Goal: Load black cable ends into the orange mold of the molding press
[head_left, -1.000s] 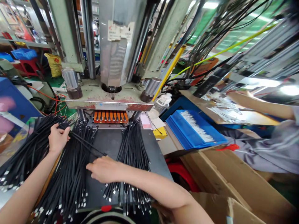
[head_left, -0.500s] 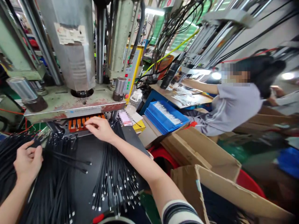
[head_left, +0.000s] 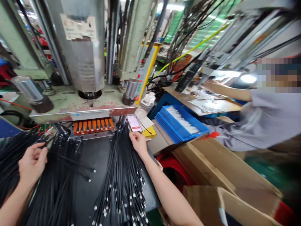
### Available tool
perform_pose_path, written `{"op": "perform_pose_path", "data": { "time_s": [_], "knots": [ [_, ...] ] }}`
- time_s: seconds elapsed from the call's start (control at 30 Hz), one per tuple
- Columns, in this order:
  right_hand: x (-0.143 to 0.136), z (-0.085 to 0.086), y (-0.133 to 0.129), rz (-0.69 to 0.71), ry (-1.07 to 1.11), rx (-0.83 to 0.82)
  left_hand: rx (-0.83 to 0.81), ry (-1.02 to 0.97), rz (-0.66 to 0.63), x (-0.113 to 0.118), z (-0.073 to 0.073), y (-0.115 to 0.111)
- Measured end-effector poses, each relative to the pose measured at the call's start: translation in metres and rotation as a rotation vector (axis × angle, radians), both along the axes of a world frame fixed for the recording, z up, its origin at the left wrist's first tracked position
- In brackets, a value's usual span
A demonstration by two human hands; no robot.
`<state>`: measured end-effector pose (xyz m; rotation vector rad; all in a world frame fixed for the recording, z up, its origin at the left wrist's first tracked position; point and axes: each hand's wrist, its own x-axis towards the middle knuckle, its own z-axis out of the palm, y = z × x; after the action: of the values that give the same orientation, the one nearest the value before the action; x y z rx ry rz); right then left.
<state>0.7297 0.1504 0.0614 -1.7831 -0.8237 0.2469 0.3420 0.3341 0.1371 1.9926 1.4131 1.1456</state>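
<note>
Pretty crowded bench here: a big press machine [head_left: 82, 62] fills the upper left of the frame, with an orange fixture [head_left: 93, 125] just under its rusty plate, and I count roughly nine slots in it, each with a cable end sitting in. Two shiny metal cylinders [head_left: 130, 91] stand on the plate, one at each end. Right of centre there's a blue tray [head_left: 181, 124] of white parts, a yellow pad [head_left: 149, 131] just beside the mat, and cardboard boxes [head_left: 211, 166] along the lower right. Another person [head_left: 261, 122] in grey works at the far right. There are two piles of black cables: the left pile [head_left: 54, 188] and the middle bundle [head_left: 122, 175], fanned out on the dark mat [head_left: 94, 163]. The left hand [head_left: 31, 163] is loosely curled and rests on the left pile, fingers bent around a few cables. The right hand [head_left: 138, 142] sits at the top right edge of the middle bundle, fingers pinched narrow on the cable ends there.
</note>
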Motion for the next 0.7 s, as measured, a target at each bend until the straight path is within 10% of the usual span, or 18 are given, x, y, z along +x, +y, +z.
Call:
{"op": "perform_pose_path", "data": {
  "time_s": [0.37, 0.53, 0.7],
  "knots": [
    [-0.021, 0.019, -0.01, 0.078, -0.119, 0.011, -0.098, -0.171, -0.138, 0.004, -0.001, -0.006],
    [-0.044, 0.067, 0.025, 0.331, -0.373, 0.067, -0.392, -0.073, -0.401, 0.057, 0.012, 0.0],
    [-0.043, 0.072, 0.105, 0.24, -0.464, -0.153, -0.51, -0.2, -0.177, 0.132, -0.006, 0.037]
  ]
}}
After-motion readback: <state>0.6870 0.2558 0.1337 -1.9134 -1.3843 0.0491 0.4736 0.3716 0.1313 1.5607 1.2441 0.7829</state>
